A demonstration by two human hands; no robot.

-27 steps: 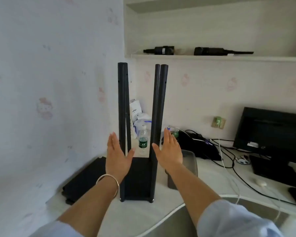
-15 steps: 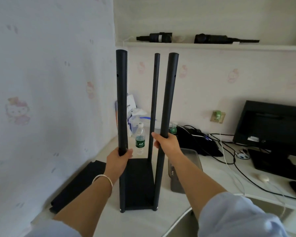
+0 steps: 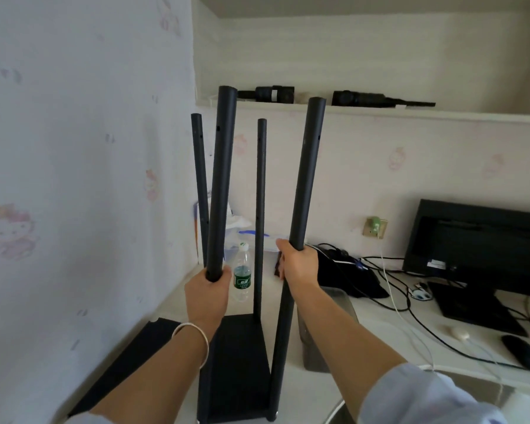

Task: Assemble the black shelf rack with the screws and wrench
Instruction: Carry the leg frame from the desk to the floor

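The black shelf rack stands upright on the white table (image 3: 377,341): a flat black base panel (image 3: 239,362) with several tall black posts rising from its corners. My left hand (image 3: 208,289) is shut around the near left post (image 3: 222,179) at about mid-height. My right hand (image 3: 297,264) is shut around the near right post (image 3: 306,172). Two thinner-looking far posts (image 3: 260,194) stand behind. A second black shelf panel (image 3: 129,365) lies flat on the table to the left of the rack. No screws or wrench are visible.
A water bottle (image 3: 241,273) stands behind the rack, beside white bags. A grey bin (image 3: 328,328) sits right of the base. Black cables (image 3: 389,289), a monitor (image 3: 478,240) and a mouse (image 3: 459,333) fill the right side. A wall shelf (image 3: 380,113) above holds dark tools. The wall is close on the left.
My hands went from open beside the posts to gripping the two near posts. The rack's near posts now appear spread wider and closer to me, with all posts visible.
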